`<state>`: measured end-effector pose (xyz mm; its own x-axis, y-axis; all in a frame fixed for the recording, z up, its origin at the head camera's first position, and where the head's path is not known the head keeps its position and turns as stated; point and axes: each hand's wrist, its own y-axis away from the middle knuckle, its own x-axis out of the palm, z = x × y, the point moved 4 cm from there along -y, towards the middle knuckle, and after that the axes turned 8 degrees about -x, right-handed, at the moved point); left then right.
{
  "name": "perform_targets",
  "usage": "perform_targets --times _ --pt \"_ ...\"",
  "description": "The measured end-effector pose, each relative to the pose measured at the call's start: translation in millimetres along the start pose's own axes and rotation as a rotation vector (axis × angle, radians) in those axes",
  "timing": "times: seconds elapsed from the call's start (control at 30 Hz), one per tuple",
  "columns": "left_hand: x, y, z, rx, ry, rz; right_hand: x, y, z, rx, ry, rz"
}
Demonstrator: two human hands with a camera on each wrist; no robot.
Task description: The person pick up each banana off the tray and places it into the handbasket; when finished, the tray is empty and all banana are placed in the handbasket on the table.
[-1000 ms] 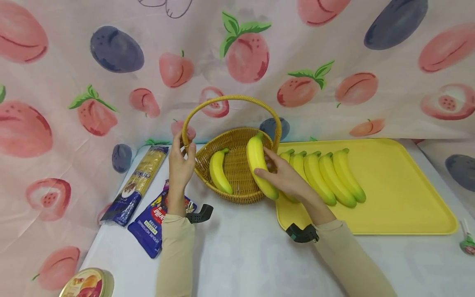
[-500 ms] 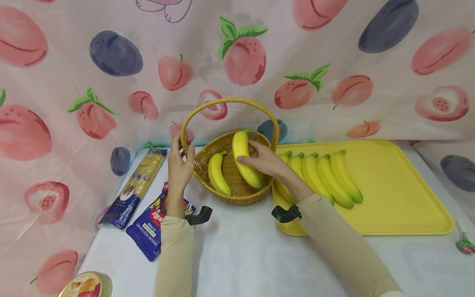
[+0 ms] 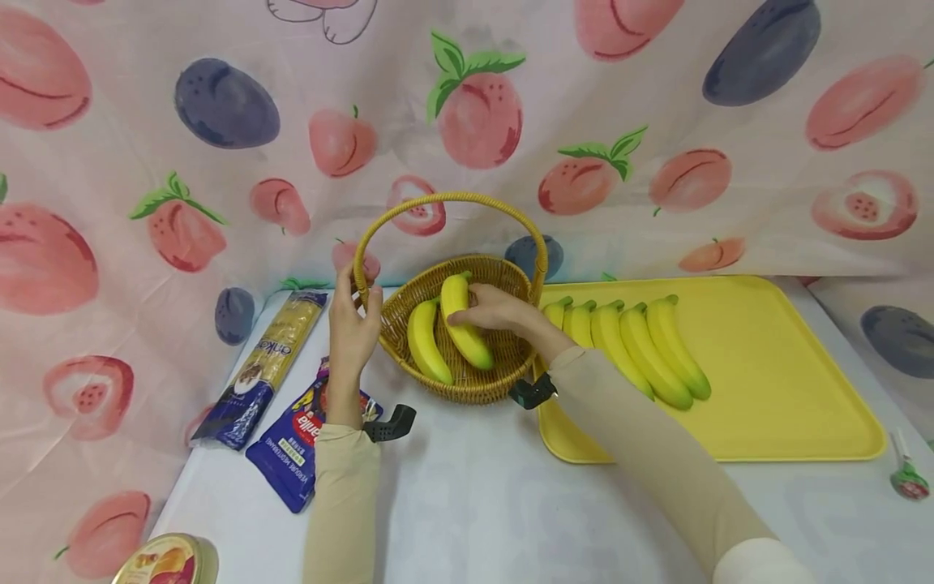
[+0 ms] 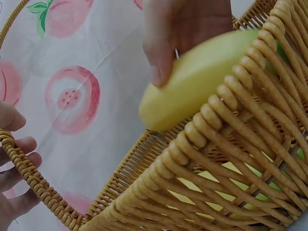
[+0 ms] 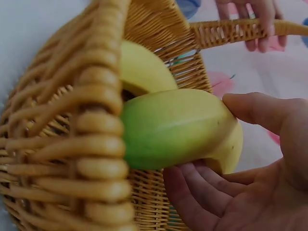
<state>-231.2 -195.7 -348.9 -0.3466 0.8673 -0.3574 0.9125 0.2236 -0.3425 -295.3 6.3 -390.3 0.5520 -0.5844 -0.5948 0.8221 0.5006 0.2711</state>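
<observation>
My left hand grips the left end of the arched handle of a wicker basket. In the left wrist view, its thumb and fingers lie on either side of the handle. Inside the basket, my right hand holds a yellow banana with a green tip. The right wrist view shows thumb and fingers on opposite sides of that banana. Another banana lies in the basket, just left of the held one. Whether the held banana touches the basket's bottom is hidden.
Several bananas lie in a row on a yellow tray, right of the basket. At left are a pasta packet and a blue pouch. A round tin stands front left; a lollipop lies far right.
My right hand has carried the banana leftward from the basket's right rim, down into the basket beside the other banana. My left hand has stayed on the handle.
</observation>
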Motion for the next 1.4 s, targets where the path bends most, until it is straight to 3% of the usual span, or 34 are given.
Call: perform_targets --times 0.1,0.33,0.63,0.83,0.93,1.17,1.4 --pt "-1.0 3.6 -9.5 0.002 -0.004 0.01 2.7 -6.3 -1.7 0.004 0.022 0.04" --pt "-1.5 3.6 -10.7 -0.013 0.002 0.013 13.9 -17.4 -7.0 0.059 -0.066 0.173" --pt "0.1 1.5 -7.6 -0.011 0.001 0.027 21.3 -20.6 -9.8 0.119 -0.109 0.202" --pt "1.7 -5.4 12.7 -0.006 0.004 0.024 25.8 -19.7 -9.8 0.099 -0.145 0.215" --pt "2.4 -7.9 23.9 0.004 -0.006 0.02 26.6 -18.0 -9.9 0.087 -0.136 0.212" --pt "2.2 -5.4 26.3 0.0 -0.023 0.02 22.7 -12.5 -10.2 0.078 -0.16 0.16" --pt "3.6 -10.7 25.7 0.002 0.001 0.02 6.4 1.9 -6.7 -0.051 -0.105 0.044"
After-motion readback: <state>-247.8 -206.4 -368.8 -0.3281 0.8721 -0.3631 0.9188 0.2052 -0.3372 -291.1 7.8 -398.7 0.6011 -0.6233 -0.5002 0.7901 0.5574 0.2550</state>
